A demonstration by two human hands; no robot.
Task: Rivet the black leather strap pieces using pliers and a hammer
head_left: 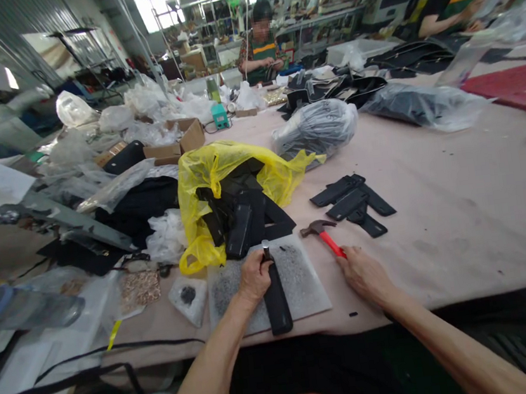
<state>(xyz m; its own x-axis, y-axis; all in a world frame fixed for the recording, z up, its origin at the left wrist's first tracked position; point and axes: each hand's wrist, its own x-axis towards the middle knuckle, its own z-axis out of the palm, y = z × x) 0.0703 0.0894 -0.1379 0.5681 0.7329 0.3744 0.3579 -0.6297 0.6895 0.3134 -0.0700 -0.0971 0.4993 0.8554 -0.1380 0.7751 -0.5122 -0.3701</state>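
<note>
My left hand point(255, 276) is closed around a short metal punch point(266, 248), held upright on the upper end of a black strap-like piece point(277, 301). That piece lies on a speckled white slab point(305, 281) at the table's near edge. In my right hand point(363, 274) is the red handle of a claw hammer point(329, 240), its head pointing away to the left, right of the slab. Several similar black pieces point(352, 202) lie in a loose pile beyond the hammer. More black pieces point(240, 225) spill from a yellow plastic bag point(194, 180) behind the slab.
Left of the slab sit a small white block point(189, 302) with a dark centre and a bag of small metal parts point(140, 290). Plastic-wrapped bundles point(316, 125) and an open cardboard box point(179, 140) stand farther back. A person point(264, 50) works across the table.
</note>
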